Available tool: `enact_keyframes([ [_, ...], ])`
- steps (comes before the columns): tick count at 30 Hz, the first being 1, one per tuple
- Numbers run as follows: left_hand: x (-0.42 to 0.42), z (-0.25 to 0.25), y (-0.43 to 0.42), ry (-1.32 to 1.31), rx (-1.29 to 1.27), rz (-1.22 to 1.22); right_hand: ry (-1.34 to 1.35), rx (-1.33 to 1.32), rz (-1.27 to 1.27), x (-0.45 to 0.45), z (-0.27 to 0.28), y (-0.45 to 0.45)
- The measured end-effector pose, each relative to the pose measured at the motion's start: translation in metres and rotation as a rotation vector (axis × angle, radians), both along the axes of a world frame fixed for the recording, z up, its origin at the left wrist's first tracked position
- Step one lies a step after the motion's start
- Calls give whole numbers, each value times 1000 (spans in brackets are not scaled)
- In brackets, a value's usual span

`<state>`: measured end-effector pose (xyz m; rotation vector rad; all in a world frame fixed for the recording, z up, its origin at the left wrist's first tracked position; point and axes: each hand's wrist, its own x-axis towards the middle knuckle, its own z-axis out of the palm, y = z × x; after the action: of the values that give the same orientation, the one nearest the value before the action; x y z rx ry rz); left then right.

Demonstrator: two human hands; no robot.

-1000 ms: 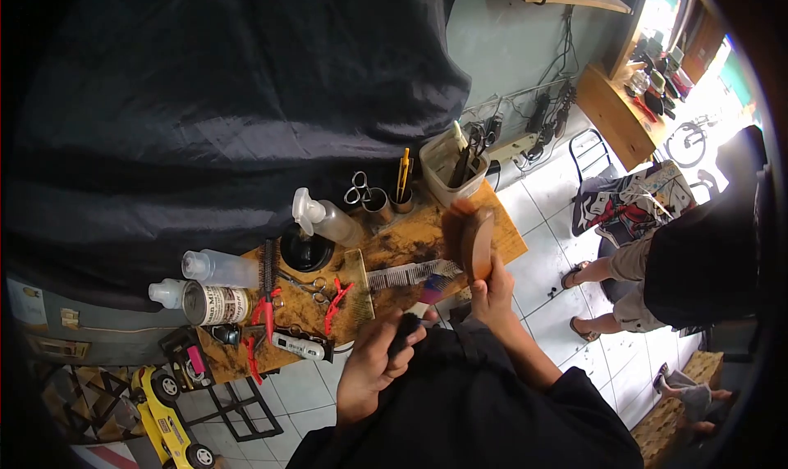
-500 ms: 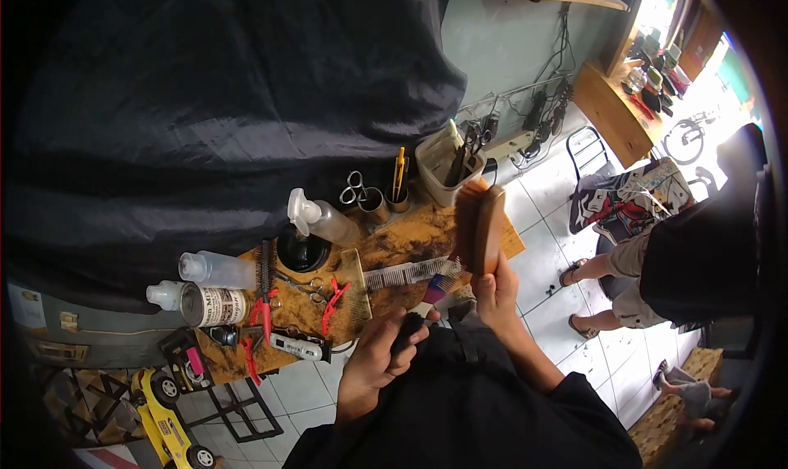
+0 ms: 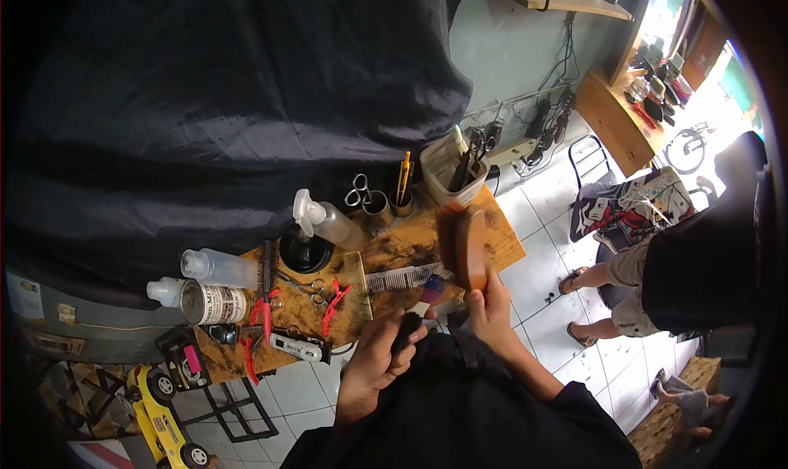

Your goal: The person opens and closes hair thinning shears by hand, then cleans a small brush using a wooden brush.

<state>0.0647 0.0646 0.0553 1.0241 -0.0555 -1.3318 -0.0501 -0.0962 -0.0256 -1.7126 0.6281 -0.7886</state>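
My left hand [image 3: 382, 350] is closed round a black-handled tool [image 3: 405, 333], with a white part and a purple-blue piece at its upper end. My right hand [image 3: 491, 311] grips the lower end of a wooden brush [image 3: 471, 247], held upright with its blurred brown bristles facing left. Both hands are in front of the table's near edge. Behind them on the wooden table [image 3: 423, 233] lie a grey comb [image 3: 402, 278] and a yellowish comb [image 3: 356, 287]. Left of these are a red clip [image 3: 336, 306] and scissors [image 3: 310, 286].
A spray bottle [image 3: 328, 221], cups, a plastic container [image 3: 447, 173], a labelled can [image 3: 213, 303] and a clipper [image 3: 297, 347] stand or lie on the table. A dark cloth [image 3: 246, 124] hangs behind. A person [image 3: 689, 264] stands at the right; a yellow toy car [image 3: 164, 420] is lower left.
The brush in my right hand has swung left and down slightly since half a second ago, its bristles blurred. My left hand has barely moved.
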Motion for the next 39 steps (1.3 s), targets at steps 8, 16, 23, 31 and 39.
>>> enact_keyframes([
  [8,14,-7,11,-51,61,122,176,-3,151,-34,-29,16],
  [16,20,-23,10,147,-27,-118,-128,414,60,11,39,-14],
  [23,26,-29,23,146,-18,-232,-150,688,129,12,45,-11],
  [31,52,-14,38,-166,-13,-78,-252,644,-28,11,44,4],
  [39,51,-8,32,-1124,507,257,-360,673,-349,3,36,12],
])
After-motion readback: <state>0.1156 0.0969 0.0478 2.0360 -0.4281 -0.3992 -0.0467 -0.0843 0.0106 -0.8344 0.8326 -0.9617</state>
